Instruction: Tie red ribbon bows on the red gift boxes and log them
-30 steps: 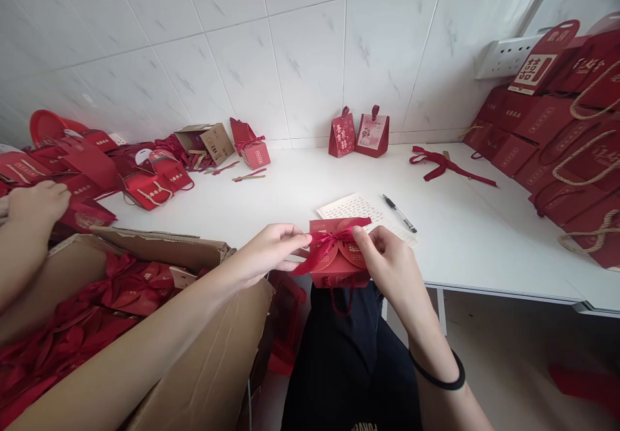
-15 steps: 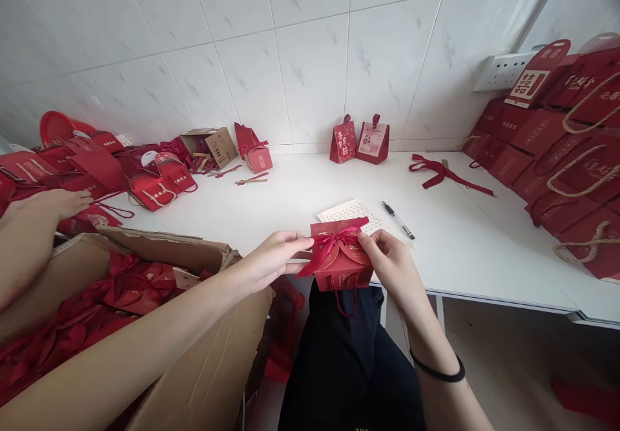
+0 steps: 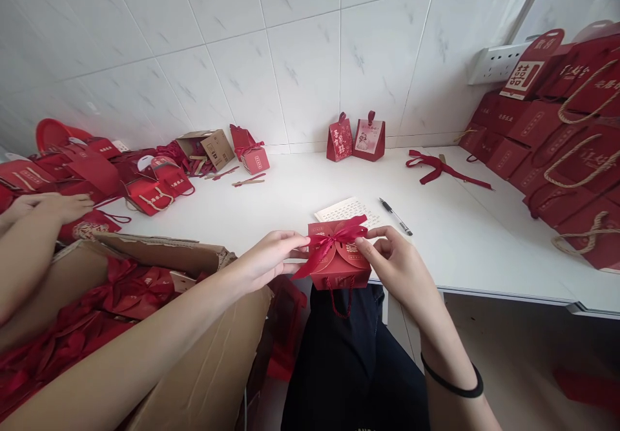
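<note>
— Red card box (image 3: 341,260), topped with ribbon bow (image 3: 334,240): whereabouts?

— Held between both hands at the near edge of a white table (image 3: 232,214), above dark trousers (image 3: 334,360), just in front of a handwritten sheet (image 3: 341,210) and a pen (image 3: 394,216).

— State of hands?

— Apart, with the box in the middle. Left hand (image 3: 271,256): thumb and forefinger pinched at the bow's left end. Right hand (image 3: 400,260): thumb and forefinger close together at the bow's right side; ribbon or box edge between them, cannot tell.

— Changes within the last second?

— Right forefinger: curled earlier, now straighter towards the bow. Right thumb: slightly lower than before. Left pinch: much the same. Knot: still in place.

— Meaning for the work?

— Apparently past tying; probably at small adjustments of loops and tails.
</note>
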`<state>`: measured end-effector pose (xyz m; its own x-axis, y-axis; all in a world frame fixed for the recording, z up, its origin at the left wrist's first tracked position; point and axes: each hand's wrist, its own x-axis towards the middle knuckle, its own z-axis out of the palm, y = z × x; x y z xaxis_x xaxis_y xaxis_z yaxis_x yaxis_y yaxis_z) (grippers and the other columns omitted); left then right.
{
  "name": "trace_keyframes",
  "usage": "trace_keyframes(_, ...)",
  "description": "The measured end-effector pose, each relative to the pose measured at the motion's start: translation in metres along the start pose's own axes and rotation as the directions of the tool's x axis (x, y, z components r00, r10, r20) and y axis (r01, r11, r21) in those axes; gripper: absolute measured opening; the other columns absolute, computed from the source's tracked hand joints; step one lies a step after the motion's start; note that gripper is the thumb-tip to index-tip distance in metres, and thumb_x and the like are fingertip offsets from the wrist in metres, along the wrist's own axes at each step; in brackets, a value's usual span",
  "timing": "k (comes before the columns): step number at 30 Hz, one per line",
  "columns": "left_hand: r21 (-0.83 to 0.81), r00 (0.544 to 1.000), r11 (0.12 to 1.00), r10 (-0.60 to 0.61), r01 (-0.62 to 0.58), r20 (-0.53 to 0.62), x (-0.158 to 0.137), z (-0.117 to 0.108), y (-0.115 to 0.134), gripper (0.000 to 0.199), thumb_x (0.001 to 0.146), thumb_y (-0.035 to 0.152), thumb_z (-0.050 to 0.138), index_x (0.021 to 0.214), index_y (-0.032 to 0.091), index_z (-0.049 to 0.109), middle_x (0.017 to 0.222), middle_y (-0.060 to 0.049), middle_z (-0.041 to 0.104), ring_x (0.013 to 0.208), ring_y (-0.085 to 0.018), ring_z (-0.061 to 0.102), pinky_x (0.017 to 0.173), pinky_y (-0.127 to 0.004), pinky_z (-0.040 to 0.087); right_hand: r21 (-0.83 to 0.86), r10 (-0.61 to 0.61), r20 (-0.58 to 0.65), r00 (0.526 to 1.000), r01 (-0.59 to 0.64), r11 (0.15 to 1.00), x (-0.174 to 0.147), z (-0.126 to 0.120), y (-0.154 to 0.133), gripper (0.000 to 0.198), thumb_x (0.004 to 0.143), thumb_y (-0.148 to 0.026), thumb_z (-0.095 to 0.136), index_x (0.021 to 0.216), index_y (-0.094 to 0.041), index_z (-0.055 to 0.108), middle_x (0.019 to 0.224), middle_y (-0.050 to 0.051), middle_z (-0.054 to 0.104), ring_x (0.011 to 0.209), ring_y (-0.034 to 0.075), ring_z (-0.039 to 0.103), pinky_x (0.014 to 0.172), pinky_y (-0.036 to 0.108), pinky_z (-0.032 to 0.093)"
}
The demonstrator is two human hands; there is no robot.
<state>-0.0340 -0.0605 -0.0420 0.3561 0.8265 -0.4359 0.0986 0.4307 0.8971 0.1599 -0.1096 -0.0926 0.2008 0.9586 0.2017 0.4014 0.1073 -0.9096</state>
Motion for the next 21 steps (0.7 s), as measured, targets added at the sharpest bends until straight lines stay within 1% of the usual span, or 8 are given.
trace_keyframes(2,-0.002,1.0,1.0,-0.005,0.005,-0.001,0.0,0.0,0.0,0.014,0.069,0.025,0.065,0.075,0.013,0.061,0.084,-0.007,0.064,0.082,-0.016,0.06,0.076,-0.033,0.05,0.04,-0.027,-0.007,1.0,0.027,0.999,0.001,0.001,0.0,0.038,0.081,-0.055,0.051,0.092,-0.018,0.052,0.05,-0.005,0.044,0.047,0.014,0.042,0.045,0.023,0.03)
trace_keyframes(4,-0.008,1.0,1.0,-0.012,0.012,-0.006,0.0,0.0,0.0,0.014,0.068,0.025,0.066,0.074,0.013,0.06,0.083,-0.006,0.063,0.08,-0.015,0.059,0.076,-0.033,0.05,0.047,-0.02,-0.009,1.0,0.021,0.999,0.001,0.0,-0.002,0.043,0.082,-0.059,0.048,0.09,-0.017,0.053,0.049,-0.004,0.043,0.045,0.013,0.041,0.044,0.023,0.029)
trace_keyframes(6,-0.015,1.0,1.0,-0.015,0.015,-0.004,0.0,0.0,0.0,0.014,0.068,0.025,0.066,0.072,0.013,0.06,0.08,-0.005,0.062,0.078,-0.014,0.058,0.076,-0.032,0.05,-0.019,0.018,-0.075,0.997,-0.02,1.0,0.001,-0.002,-0.007,0.05,0.084,-0.065,0.039,0.076,-0.018,0.052,0.047,-0.003,0.041,0.042,0.013,0.037,0.042,0.023,0.027)
trace_keyframes(9,-0.019,1.0,1.0,-0.014,0.014,0.012,0.002,-0.002,-0.001,0.014,0.069,0.025,0.066,0.072,0.013,0.06,0.076,-0.003,0.059,0.076,-0.012,0.058,0.076,-0.03,0.049,-0.184,0.074,-0.157,0.985,-0.102,0.978,0.002,-0.005,-0.015,0.06,0.085,-0.07,0.027,0.053,-0.02,0.036,0.046,0.0,0.039,0.041,0.012,0.034,0.042,0.025,0.026)
trace_keyframes(13,-0.014,0.999,1.0,-0.01,0.01,0.032,0.003,-0.003,-0.003,0.013,0.071,0.024,0.064,0.072,0.012,0.059,0.075,-0.002,0.057,0.073,-0.011,0.056,0.076,-0.029,0.049,-0.272,0.158,-0.027,0.987,-0.16,0.949,0.011,-0.003,-0.016,0.059,0.085,-0.066,0.032,0.048,-0.021,0.021,0.044,-0.001,0.03,0.042,0.011,0.026,0.042,0.025,0.023)
trace_keyframes(16,-0.02,1.0,1.0,-0.012,0.012,0.018,0.003,-0.003,-0.003,0.012,0.072,0.022,0.063,0.07,0.012,0.057,0.073,-0.002,0.057,0.072,-0.01,0.056,0.076,-0.029,0.048,-0.157,0.127,0.044,0.991,-0.119,0.98,0.016,0.002,-0.01,0.05,0.085,-0.052,0.042,0.051,-0.02,0.022,0.047,-0.003,0.027,0.046,0.011,0.024,0.043,0.024,0.02)
trace_keyframes(19,-0.026,1.0,1.0,-0.002,0.002,0.009,0.003,-0.002,-0.002,0.011,0.072,0.02,0.062,0.068,0.013,0.055,0.075,-0.002,0.059,0.073,-0.011,0.058,0.076,-0.028,0.048,0.053,0.085,0.062,0.994,-0.089,0.995,0.016,0.006,-0.002,0.04,0.082,-0.043,0.044,0.055,-0.019,0.027,0.052,-0.004,0.029,0.049,0.011,0.027,0.045,0.023,0.021)
trace_keyframes(21,-0.025,1.0,1.0,-0.008,0.009,0.017,0.003,-0.002,-0.003,0.01,0.073,0.02,0.062,0.07,0.013,0.054,0.078,-0.004,0.061,0.075,-0.012,0.06,0.079,-0.029,0.047,0.213,0.058,0.082,0.995,-0.074,0.974,0.016,0.009,0.004,0.037,0.08,-0.043,0.047,0.057,-0.019,0.029,0.055,-0.004,0.029,0.05,0.01,0.027,0.045,0.022,0.021)
